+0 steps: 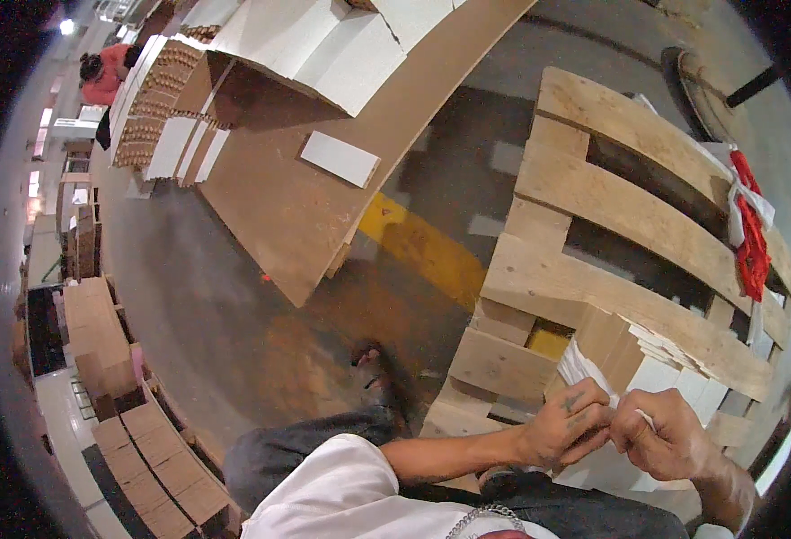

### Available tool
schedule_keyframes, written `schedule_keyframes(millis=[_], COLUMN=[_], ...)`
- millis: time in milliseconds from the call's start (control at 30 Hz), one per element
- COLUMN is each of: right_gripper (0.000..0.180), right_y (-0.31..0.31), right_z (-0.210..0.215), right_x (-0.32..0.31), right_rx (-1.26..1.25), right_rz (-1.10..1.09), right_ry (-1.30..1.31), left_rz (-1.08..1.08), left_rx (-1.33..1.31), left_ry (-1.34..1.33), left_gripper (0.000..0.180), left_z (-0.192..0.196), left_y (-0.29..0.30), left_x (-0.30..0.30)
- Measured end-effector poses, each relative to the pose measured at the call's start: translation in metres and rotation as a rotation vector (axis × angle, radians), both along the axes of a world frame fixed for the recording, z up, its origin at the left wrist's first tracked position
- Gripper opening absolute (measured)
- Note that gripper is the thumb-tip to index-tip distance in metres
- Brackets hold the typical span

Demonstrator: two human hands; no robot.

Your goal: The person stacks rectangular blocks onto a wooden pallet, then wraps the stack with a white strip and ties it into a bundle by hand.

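My left hand [568,424] and my right hand [663,435] are closed and meet knuckle to knuckle at the lower right. Between them they grip a thin white strip [584,366], cloth or plastic, I cannot tell which. Part of it sticks up above my left hand, and a small end shows at my right fingers. Just beyond my hands, a stack of white-faced boards [656,366] with bare wood edges lies on a wooden pallet [584,256]. The strip lies against the near side of that stack; my hands hide the rest.
A red and white strip bundle [751,238] lies on the pallet's right side. At upper left, a brown board [278,211] carries white panels [323,49] and a loose white piece [340,159]. Brown stacks [157,467] stand at left. A person [103,76] is far back.
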State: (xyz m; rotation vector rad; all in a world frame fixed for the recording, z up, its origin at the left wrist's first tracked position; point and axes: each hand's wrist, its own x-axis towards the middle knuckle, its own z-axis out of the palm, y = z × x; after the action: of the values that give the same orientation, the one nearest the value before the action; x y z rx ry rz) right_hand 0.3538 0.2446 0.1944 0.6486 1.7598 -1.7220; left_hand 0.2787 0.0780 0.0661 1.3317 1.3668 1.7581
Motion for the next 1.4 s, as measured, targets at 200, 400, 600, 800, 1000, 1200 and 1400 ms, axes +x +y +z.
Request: schedule_keyframes(millis=[200,400,600,800,1000,1200,1400], right_gripper=[0.023,0.031,0.011,0.033,0.027,0.026,0.025], right_y=[-0.010,-0.013,-0.004,-0.001,-0.027,-0.041,-0.075], right_z=[0.003,0.012,0.022,0.030,0.041,0.056,0.059], right_x=[0.005,0.008,-0.007,0.016,0.043,0.078,0.097], right_rx=[0.136,0.237,0.445,0.876,0.842,0.920,0.978], right_rz=[-0.141,-0.180,0.338,0.105,-0.440,-0.521,-0.728], right_ry=[0.085,0.132,0.354,0.395,0.169,0.156,0.087], left_rz=[0.013,0.038,0.011,0.286,1.030,0.738,0.572], left_rx=[0.032,0.050,0.081,-0.462,-1.360,-1.504,-1.579], left_ry=[-0.020,-0.059,-0.067,0.027,0.322,-0.042,0.130], left_gripper=[0.030,0.030,0.028,0.051,0.097,0.097,0.079], left_z=[-0.001,-0.002,-0.006,-0.035,-0.167,-0.169,-0.129], left_y=[0.005,0.007,0.006,0.022,-0.012,0.005,0.004], left_x=[0.007,0.010,0.004,-0.150,-0.431,-0.478,-0.482])
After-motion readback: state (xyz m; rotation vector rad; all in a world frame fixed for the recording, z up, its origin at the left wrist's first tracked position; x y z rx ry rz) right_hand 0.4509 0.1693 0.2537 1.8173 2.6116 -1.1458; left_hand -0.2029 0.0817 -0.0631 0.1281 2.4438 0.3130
